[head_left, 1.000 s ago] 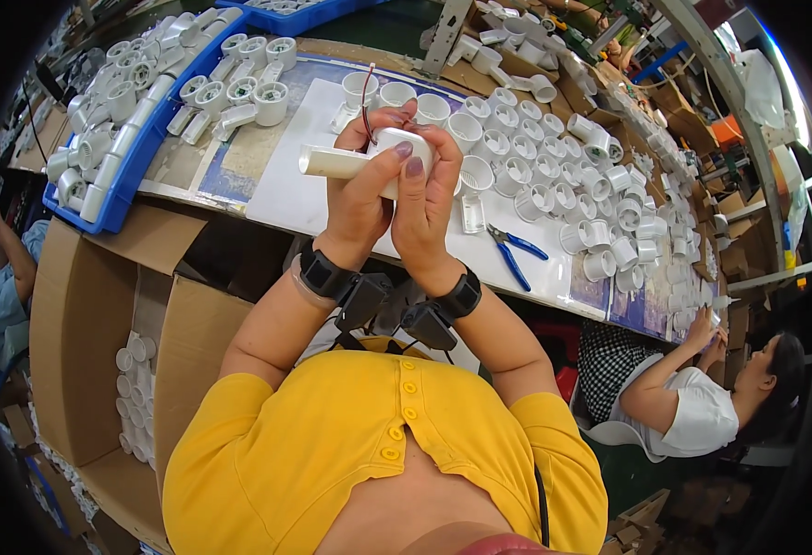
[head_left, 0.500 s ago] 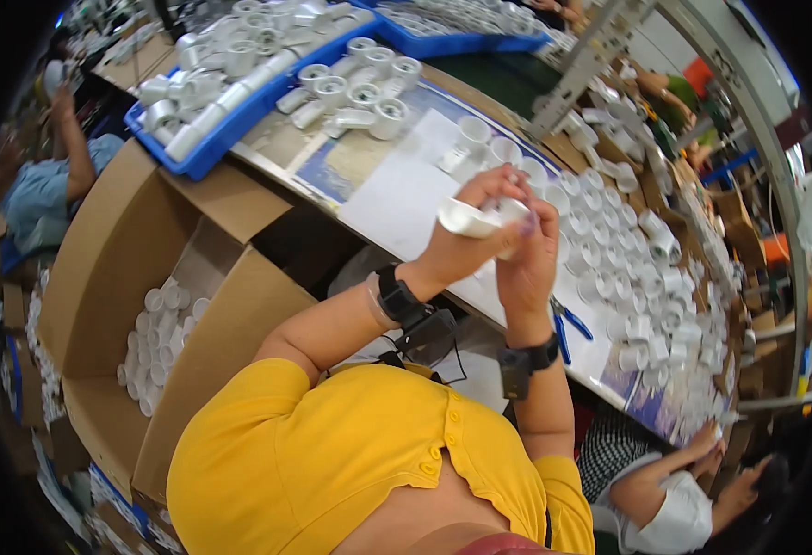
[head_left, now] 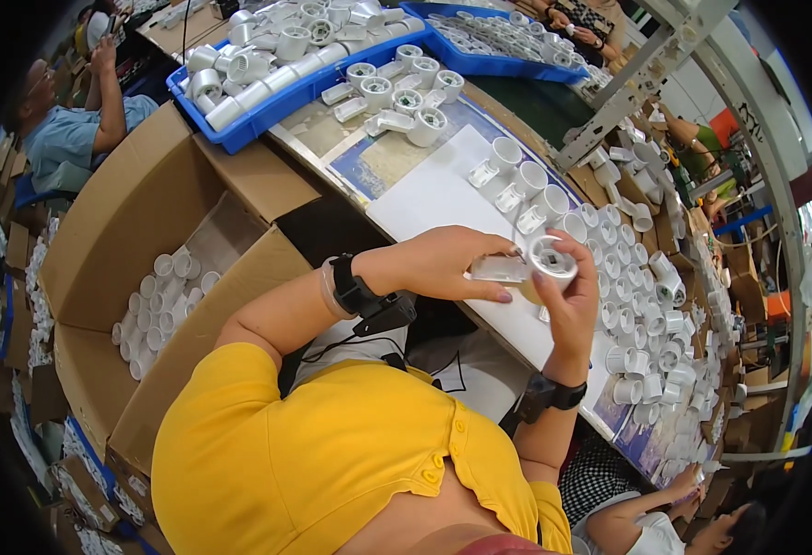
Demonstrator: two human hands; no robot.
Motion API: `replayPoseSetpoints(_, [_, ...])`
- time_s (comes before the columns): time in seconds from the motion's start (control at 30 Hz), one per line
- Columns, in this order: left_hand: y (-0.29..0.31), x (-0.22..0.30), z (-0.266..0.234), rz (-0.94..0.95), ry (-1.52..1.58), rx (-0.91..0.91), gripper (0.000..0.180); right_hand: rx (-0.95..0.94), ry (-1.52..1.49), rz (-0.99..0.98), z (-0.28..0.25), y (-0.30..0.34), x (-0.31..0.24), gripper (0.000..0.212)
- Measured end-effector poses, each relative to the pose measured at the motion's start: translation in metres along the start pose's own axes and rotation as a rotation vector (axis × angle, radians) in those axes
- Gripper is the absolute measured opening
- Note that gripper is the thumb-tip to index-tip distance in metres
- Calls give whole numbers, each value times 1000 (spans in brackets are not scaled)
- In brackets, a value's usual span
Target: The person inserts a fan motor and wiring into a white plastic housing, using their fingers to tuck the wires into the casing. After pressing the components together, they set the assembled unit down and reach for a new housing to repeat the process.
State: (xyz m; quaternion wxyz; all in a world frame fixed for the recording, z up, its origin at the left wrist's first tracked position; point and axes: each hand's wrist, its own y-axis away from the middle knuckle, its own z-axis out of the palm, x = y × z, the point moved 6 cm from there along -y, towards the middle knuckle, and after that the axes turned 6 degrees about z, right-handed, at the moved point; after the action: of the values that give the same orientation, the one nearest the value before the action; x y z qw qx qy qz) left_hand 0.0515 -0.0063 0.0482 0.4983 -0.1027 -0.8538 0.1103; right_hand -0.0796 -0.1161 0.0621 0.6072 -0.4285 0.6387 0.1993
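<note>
White plastic housing (head_left: 554, 262): a round cup with a trough-like side arm, raised above the near edge of the worktable (head_left: 389, 165), between the two hands; the cup's open mouth faces up, and the side arm points toward the left hand.

Right hand (head_left: 574, 301): grasping the cup, thumb on the near side, fingers around the far side; a black wristband (head_left: 568, 396) below.

Left hand (head_left: 443, 260): thumb and fingers on either side of the side arm; whether they press on it cannot be told.

Pale sheet (head_left: 424, 196): lying flat on the worktable, beyond the left hand.

White cups (head_left: 530, 176): standing in rows beyond and to the right of the hands, small trough-shaped pieces (head_left: 508, 197) beside the nearest ones.

Cups with green inserts (head_left: 427, 126): a small group between the pale sheet and a blue tray (head_left: 237, 141) heaped with white parts.

Cardboard box (head_left: 114, 217): open at the person's left, white cylindrical parts (head_left: 161, 301) inside.

Co-worker in blue (head_left: 77, 139): seated beyond the box.
</note>
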Motion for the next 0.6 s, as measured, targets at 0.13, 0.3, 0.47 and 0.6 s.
replayPoseSetpoints(0.13, [7, -17, -6, -1, -164, 70, 52, 84, 80, -103, 21, -6, 2, 38])
replayPoseSetpoints(0.3, [10, -61, -58, -61, -230, 416, 48, 183, 24, -140, 8, 2, 0, 36])
replayPoseSetpoints(0.47, [-51, -130, -113, -238, -446, 604, 48, 140, -12, -25, 18, 16, 21, 29])
replayPoseSetpoints(0.6, [-114, -150, -136, -481, -584, 615, 41, 131, 142, -47, 14, 30, 18, 21])
